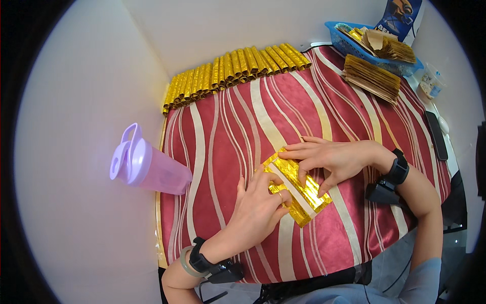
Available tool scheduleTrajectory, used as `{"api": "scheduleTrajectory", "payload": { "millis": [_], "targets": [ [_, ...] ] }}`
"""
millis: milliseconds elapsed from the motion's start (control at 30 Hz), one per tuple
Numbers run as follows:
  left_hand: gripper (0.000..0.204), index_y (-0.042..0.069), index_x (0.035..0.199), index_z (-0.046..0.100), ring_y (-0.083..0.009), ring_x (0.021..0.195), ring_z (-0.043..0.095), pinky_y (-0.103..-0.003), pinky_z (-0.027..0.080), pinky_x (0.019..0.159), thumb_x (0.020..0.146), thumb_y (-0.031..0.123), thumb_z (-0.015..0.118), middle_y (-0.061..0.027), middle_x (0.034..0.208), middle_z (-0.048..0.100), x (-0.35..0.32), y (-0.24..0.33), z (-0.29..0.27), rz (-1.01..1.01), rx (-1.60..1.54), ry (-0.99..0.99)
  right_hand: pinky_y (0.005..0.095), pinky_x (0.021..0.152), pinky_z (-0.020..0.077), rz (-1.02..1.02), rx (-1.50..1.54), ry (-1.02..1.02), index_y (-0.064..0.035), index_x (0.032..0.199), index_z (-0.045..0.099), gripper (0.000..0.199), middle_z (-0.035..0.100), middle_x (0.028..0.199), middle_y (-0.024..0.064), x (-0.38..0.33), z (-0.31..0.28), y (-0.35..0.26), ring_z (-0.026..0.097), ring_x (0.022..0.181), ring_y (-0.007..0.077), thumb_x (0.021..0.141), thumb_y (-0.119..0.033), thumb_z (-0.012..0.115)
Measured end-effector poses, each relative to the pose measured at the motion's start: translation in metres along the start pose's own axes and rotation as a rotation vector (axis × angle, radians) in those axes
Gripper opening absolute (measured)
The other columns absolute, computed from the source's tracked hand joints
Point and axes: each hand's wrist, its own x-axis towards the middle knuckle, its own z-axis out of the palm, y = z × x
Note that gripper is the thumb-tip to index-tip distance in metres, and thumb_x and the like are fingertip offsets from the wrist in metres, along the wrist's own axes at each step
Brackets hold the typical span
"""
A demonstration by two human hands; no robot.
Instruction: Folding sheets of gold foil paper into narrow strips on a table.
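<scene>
Both hands are pressing flat on a gold foil sheet [297, 188] lying mid-table on the red striped cloth [228, 131]: left hand [260, 207] w/ fingers spread over its near half, right hand [329, 157] w/ fingertips pinning the far edge. Folded gold pieces [235, 71] are lining the far edge, a lilac bottle [147, 167] is lying to the left

item: gold foil paper [298, 190], shiny, crinkled, with a pale strip along its length
state: partly folded, pressed flat
pose: lying diagonal, upper-left to lower-right
place: on the red striped tablecloth [228, 126], near the front edge, under both hands' fingers
</scene>
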Motion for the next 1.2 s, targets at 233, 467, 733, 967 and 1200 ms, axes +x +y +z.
{"api": "scheduleTrajectory", "payload": {
  "millis": [233,467,733,967,1200],
  "targets": [
    [0.018,0.014,0.087,0.064,-0.0483,0.136,0.021,-0.072,0.016,0.1,0.076,0.02,0.076,-0.0131,0.121,0.043,0.0,0.003,0.013,0.007,-0.139,0.043,0.0569,0.115,0.0046,0.013,0.02,-0.03,-0.0132,0.107,0.06,0.034,0.021,0.154,0.0224,-0.003,0.003,-0.003,0.01,0.145,0.0407,0.076,-0.019,0.073],
    [0.043,0.012,0.089,0.057,-0.0549,0.135,0.015,-0.077,0.013,0.098,0.065,0.034,0.086,-0.018,0.121,0.038,0.001,0.015,0.018,-0.026,-0.146,0.053,0.0616,0.113,0.0037,-0.004,-0.049,-0.057,-0.0131,0.107,0.06,0.048,0.02,0.153,0.0264,-0.003,0.006,-0.007,0.006,0.145,0.0439,0.069,-0.034,0.079],
    [0.046,0.011,0.092,0.056,-0.055,0.135,0.015,-0.077,0.012,0.097,0.064,0.032,0.086,-0.0185,0.121,0.037,0.002,0.016,0.02,-0.043,-0.108,0.054,0.064,0.112,0.0062,0.019,-0.152,-0.083,-0.0098,0.111,0.056,0.069,0.019,0.151,0.027,0.0,0.012,-0.012,0.001,0.144,0.0457,0.059,-0.046,0.085],
    [0.035,0.011,0.09,0.058,-0.0543,0.135,0.017,-0.077,0.013,0.097,0.069,0.028,0.082,-0.018,0.121,0.039,0.003,0.014,0.021,-0.032,-0.114,0.083,0.0615,0.113,0.0061,0.001,-0.086,-0.05,-0.0112,0.107,0.057,0.057,0.017,0.153,0.0274,-0.002,0.012,-0.008,0.002,0.145,0.045,0.067,-0.044,0.081],
    [0.04,0.011,0.091,0.057,-0.0499,0.136,0.021,-0.071,0.019,0.099,0.067,0.028,0.085,-0.0151,0.123,0.041,0.0,0.009,0.023,-0.04,-0.065,0.093,0.0598,0.113,0.0065,0.001,-0.016,-0.006,-0.0098,0.099,0.057,0.04,0.019,0.154,0.0249,-0.002,0.012,-0.006,0.003,0.146,0.0402,0.075,-0.034,0.078]
  ]
}}
